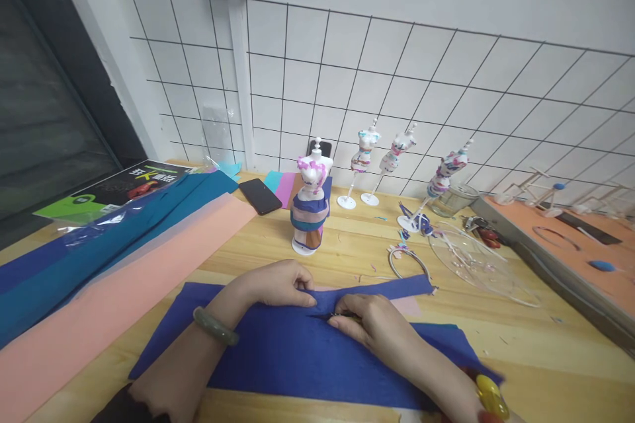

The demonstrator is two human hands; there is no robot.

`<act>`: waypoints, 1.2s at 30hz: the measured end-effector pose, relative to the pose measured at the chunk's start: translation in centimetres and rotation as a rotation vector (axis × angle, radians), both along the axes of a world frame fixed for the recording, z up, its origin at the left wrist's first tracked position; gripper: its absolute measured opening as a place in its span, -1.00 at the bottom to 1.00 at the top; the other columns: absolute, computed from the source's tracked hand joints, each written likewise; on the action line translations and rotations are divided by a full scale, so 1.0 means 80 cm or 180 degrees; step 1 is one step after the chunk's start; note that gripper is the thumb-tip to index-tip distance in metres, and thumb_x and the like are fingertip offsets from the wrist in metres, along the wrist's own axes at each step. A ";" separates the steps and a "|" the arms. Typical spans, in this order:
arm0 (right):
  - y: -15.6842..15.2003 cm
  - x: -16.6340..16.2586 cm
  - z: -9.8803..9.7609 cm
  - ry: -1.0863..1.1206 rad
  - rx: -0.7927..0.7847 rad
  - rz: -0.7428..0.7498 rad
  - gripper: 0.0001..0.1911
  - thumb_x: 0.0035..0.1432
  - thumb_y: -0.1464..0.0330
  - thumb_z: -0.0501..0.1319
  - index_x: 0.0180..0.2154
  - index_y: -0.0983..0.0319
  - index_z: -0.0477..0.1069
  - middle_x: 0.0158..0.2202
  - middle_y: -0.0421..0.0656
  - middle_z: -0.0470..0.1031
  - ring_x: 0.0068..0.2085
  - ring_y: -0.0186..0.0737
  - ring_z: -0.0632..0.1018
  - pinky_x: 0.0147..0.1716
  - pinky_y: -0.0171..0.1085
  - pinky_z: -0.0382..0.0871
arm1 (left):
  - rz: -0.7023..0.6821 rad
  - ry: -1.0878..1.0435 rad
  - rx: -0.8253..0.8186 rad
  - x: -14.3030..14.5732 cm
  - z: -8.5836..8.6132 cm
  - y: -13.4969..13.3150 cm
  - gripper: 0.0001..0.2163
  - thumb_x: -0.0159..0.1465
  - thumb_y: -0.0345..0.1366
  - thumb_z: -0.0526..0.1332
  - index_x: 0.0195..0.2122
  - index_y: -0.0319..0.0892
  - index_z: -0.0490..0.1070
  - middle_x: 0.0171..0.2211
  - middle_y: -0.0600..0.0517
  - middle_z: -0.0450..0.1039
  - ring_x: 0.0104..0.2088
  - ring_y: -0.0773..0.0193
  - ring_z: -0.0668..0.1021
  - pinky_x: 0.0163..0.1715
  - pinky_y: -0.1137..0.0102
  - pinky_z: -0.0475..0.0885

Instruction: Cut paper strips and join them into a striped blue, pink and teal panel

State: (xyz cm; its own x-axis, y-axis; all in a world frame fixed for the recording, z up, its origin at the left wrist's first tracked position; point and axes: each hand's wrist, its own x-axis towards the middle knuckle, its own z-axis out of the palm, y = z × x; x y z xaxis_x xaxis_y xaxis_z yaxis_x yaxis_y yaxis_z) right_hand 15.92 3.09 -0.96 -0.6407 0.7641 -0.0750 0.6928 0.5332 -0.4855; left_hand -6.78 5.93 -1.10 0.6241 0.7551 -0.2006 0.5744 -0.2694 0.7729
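Note:
A dark blue sheet [278, 350], thin paper or cloth, lies across the table in front of me. My right hand [372, 327] is closed around small scissors [325, 316], whose dark blades point left into a slit near the sheet's far edge; most of the handle is hidden. Right of the slit, a partly cut blue strip [397, 287] stretches away over a pale pink piece. My left hand [280, 284] pinches the sheet's far edge just left of the blades. Beyond my hands stands a small white mannequin [313, 175] wrapped in blue, pink and teal bands.
Several mannequins [367, 152] stand at the back. A silver hoop [409, 264], clear plastic [476, 268] and a glass jar [452, 200] lie to the right, beside an orange-topped board [560, 231]. Leftward are a phone [260, 196], a peach sheet [149, 284] and teal material [149, 234].

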 end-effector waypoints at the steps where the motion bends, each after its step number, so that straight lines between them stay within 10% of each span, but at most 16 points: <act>1: 0.000 0.000 0.000 0.0001 0.0006 0.0003 -0.74 0.25 0.19 0.14 -0.33 0.21 0.49 -0.39 -0.19 0.59 -0.38 -0.23 0.56 -0.42 -0.37 0.25 | 0.0002 0.0000 0.0005 0.000 0.000 0.000 -0.86 0.10 -0.23 0.23 -0.48 -0.20 0.45 -0.61 0.20 0.26 -0.55 0.42 0.31 -0.59 0.54 0.14; 36: -0.005 -0.025 0.000 -0.0064 0.0003 -0.0029 -0.75 0.23 0.21 0.14 -0.35 0.20 0.48 -0.40 -0.17 0.58 -0.38 -0.24 0.54 -0.40 -0.36 0.27 | 0.0125 0.0214 -0.0403 -0.031 0.010 0.002 -0.86 0.01 -0.20 0.28 -0.50 -0.17 0.45 -0.61 0.20 0.32 -0.54 0.39 0.35 -0.59 0.52 0.17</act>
